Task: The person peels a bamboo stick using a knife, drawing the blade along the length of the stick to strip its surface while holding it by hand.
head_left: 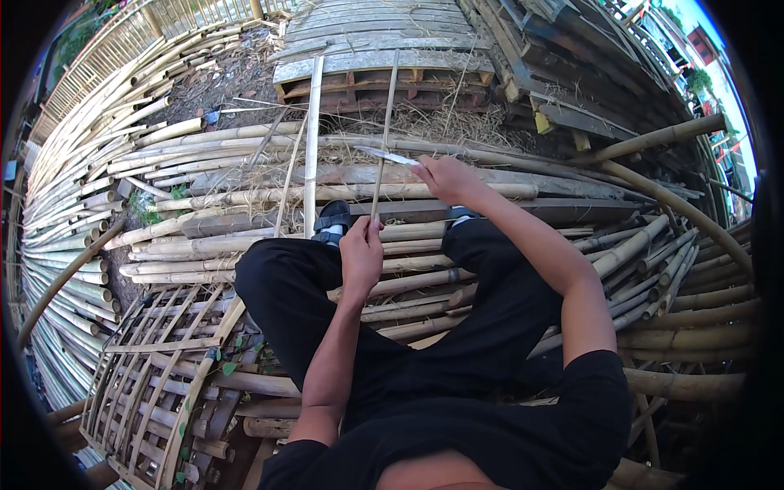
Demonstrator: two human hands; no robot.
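Observation:
A thin bamboo strip runs from my left hand away toward the pallets, its far end over the nearest boards. My left hand is closed around its near end, in front of my left knee. In my right hand is a knife, gripped by its handle, which the fingers mostly cover. The blade points left and crosses the strip a little beyond my left hand; whether its edge bites into the bamboo I cannot tell. A wider pale bamboo slat lies just left of the strip, apart from both hands.
Bamboo poles lie in layers under and around my sandalled feet. Stacked wooden pallets stand ahead, with piled planks to their right. A woven bamboo lattice sits at the lower left. A slanted pole rises at the right.

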